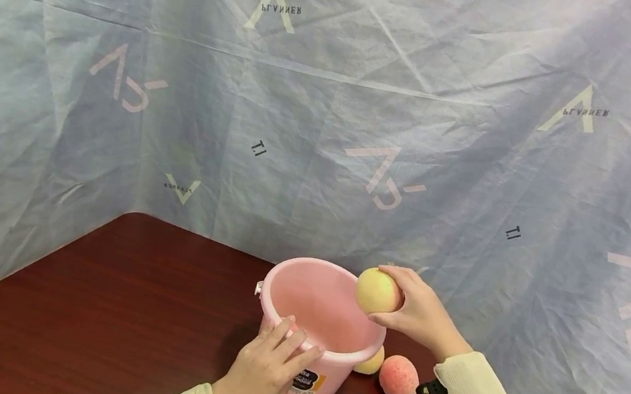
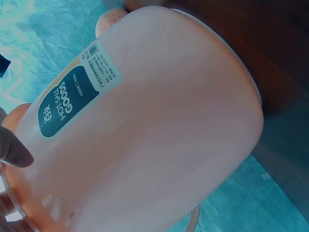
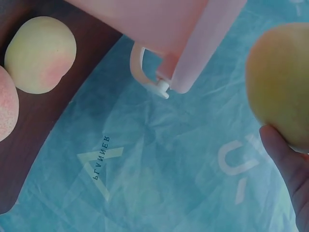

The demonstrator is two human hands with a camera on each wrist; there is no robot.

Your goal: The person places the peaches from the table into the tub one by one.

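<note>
A pink bucket [image 1: 335,375] stands on the table, a dark label on its near side. My left hand [image 1: 261,368] grips its near rim, fingers over the edge; in the left wrist view the thumb [image 2: 17,150] lies against the outer wall. Above the bucket's right rim, my right hand [image 1: 423,310] holds a yellow peach [image 1: 376,291] between thumb and fingers. On the table to the right of the bucket are a second yellow peach [image 1: 371,364], partly hidden by it, and a pink-red peach [image 1: 400,379]. Most of the bucket's bottom is hidden.
The dark red wooden table [image 1: 112,310] stretches to the left of the bucket. Grey-blue printed cloth [image 1: 302,121] hangs behind and along the sides. The bucket's handle [image 3: 138,65] hangs down at its side in the right wrist view.
</note>
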